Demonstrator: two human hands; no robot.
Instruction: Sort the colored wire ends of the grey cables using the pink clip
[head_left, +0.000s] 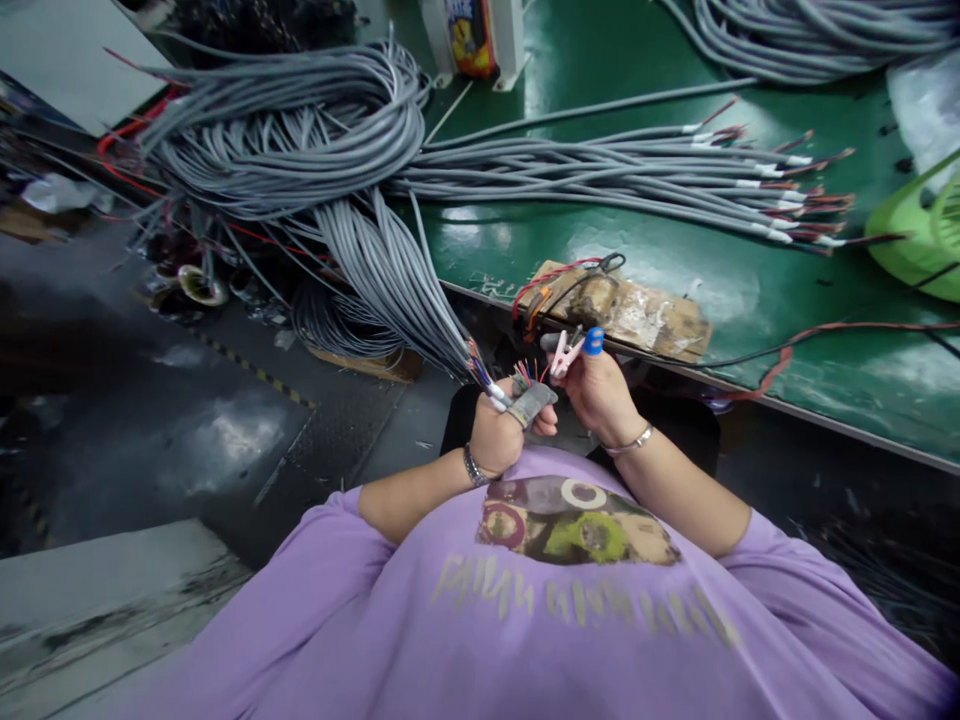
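My left hand [501, 432] is closed around the end of a grey cable whose thin coloured wires [529, 372] fan out towards my right hand. Grey wrapping [531, 403] covers a finger of that hand. More cable ends with white sleeves [495, 392] lie against it, part of a hanging grey bundle [401, 275]. Between thumb and fingers, my right hand [604, 395] pinches a small pink clip-like tool [566, 355], close to the wire tips. A blue finger cover [593, 341] sits on the right thumb. Whether the tool touches a wire is too small to tell.
A worn wooden block [637, 315] with red and black leads lies on the green bench's [817, 360] front edge. Behind it stretch grey cables [600, 170] with stripped ends, beside a large coil [300, 140]. A lime-green basket [911, 235] stands at right.
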